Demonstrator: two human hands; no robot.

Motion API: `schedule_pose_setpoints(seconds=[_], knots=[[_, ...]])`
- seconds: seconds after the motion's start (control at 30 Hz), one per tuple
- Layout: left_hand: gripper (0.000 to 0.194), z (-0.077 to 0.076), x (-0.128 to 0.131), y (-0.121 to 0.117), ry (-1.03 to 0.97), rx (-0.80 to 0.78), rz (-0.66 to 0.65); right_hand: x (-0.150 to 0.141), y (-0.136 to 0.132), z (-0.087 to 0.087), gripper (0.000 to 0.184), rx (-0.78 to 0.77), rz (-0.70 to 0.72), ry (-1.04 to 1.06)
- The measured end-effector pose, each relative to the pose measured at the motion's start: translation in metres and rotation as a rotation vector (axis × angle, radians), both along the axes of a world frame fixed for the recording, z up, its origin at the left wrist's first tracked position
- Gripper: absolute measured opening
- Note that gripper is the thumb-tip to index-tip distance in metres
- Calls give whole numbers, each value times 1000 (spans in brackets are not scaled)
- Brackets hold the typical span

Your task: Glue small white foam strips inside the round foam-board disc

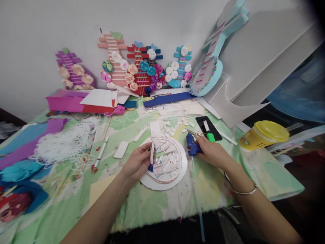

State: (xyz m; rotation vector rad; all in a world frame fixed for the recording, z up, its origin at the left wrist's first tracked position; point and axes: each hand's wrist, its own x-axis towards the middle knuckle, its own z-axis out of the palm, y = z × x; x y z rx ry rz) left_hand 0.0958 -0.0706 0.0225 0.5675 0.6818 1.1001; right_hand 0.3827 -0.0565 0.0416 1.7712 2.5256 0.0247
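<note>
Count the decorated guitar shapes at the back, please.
6, left to right: purple, peach, red, dark blue partly hidden behind red, turquoise, large pale blue. Others may be hidden.

no legible txt, brands, nos. or signs, small mark (243, 139) on yellow tub (262, 136) too blurry

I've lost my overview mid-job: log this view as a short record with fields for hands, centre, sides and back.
left hand: fingers pinch a thin white strip
right hand: at the blue glue gun; grip unclear
centre: round white board bearing loose white pieces
left side: heap of white cord, white marker
right side: scissors, green-handled tool, yellow tub
back: flower-decorated guitar shapes, large light-blue guitar shape
</note>
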Motion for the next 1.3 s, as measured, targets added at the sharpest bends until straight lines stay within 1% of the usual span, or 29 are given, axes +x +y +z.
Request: schedule_pose_setpoints(seconds=[0.1, 0.23, 0.4, 0.47, 0.53, 0.57, 0.63, 0.67, 0.7, 0.77, 0.8, 0.87, 0.97, 1.07, 1.2, 1.3], knots=[[19, -1, 0, 1, -2, 5, 0, 0, -2, 2, 24, 7, 11, 24], [21, -2, 1, 1, 7, 31, 80, 4, -4, 5, 22, 0, 26, 147], [21, -2, 2, 1, 18, 37, 71, 10, -4, 8, 22, 0, 18, 317], [21, -3, 3, 1, 25, 45, 58, 11, -6, 7, 21, 11, -5, 491], [20, -4, 4, 1, 33, 55, 51, 10, -10, 6, 20, -28, -44, 764], [19, -5, 4, 1, 37, 61, 50, 8, -14, 5, 22, -73, -58, 922], [16, -6, 5, 1, 40, 68, 38, -1, -23, 5, 26, -212, -72, 1204], [15, -6, 5, 0, 39, 68, 28, -7, -28, 6, 27, -264, -59, 1300], [14, -6, 5, 0, 37, 64, 19, -13, -33, 7, 26, -310, -54, 1344], [14, -5, 6, -2, 35, 52, 4, -26, -42, 11, 24, -333, -76, 1371], [14, -4, 6, -3, 34, 47, -4, -32, -45, 13, 23, -318, -79, 1372], [15, -2, 7, -5, 36, 40, -21, -43, -50, 16, 22, -288, -23, 1344], [19, 1, 8, -7, 36, 33, -38, -54, -53, 17, 28, -249, 57, 1309], [22, 1, 8, -8, 27, 35, -52, -59, -53, 16, 31, -224, 76, 1256], [23, -2, 8, -8, 22, 42, -77, -60, -52, 14, 24, -152, 80, 1128], [22, -3, 7, -8, 18, 38, -81, -60, -52, 14, 22, -108, 74, 1088]])
